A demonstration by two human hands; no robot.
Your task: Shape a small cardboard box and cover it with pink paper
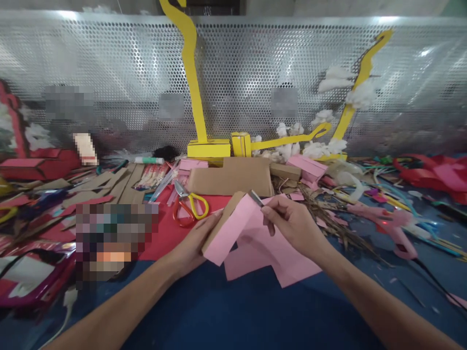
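My left hand is closed around a small cardboard box, which it holds tilted above the table. Pink paper covers the side of the box that faces me. In a pinch, my right hand grips a thin dark grey strip by one end, its other end at the box's upper corner. Whether this strip is a blade I cannot tell. Beneath the hands lie cut pink sheets on the blue table. Scissors with red and yellow handles rest just beyond my left hand.
A pink glue gun with a black cord lies at the right. Folded brown cardboard stands behind the box. Yellow stands rise before a perforated metal panel. Cardboard strips and a purple tray occupy the left.
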